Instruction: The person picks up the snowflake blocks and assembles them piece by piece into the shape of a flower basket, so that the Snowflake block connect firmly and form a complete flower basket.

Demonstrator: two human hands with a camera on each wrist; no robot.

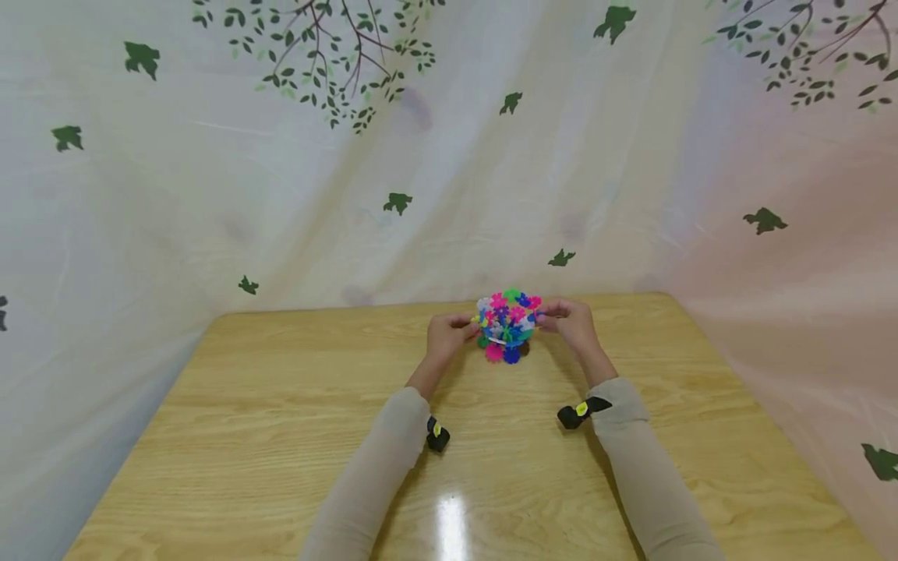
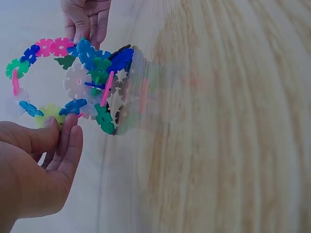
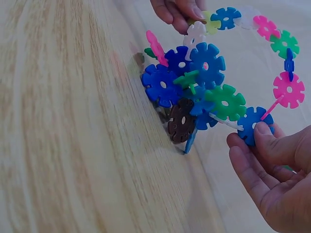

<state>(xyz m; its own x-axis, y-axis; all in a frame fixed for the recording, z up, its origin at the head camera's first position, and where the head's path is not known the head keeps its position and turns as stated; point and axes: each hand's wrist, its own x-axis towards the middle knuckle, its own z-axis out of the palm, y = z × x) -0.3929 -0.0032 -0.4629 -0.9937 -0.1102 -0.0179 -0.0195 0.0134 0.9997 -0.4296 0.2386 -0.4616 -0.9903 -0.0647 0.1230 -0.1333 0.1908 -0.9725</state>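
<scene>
A basket-like structure of interlocking notched plastic discs (image 1: 507, 323) stands on the table near its far edge. Its discs are pink, blue, green, white, yellow and brown, and several form a ring that arches over the lower cluster. On the left side, my left hand (image 1: 447, 335) pinches a yellow disc (image 2: 50, 114) of the ring between thumb and fingers. Opposite it, my right hand (image 1: 571, 321) pinches a blue disc (image 3: 249, 127) with thumb and fingers. The right wrist view shows a brown disc (image 3: 181, 121) low down by the tabletop.
The wooden table (image 1: 281, 421) reaches back to a pale cloth (image 1: 316, 195) printed with leaves and branches. A small black camera sits on the left wrist (image 1: 438, 436) and another on the right wrist (image 1: 575, 415).
</scene>
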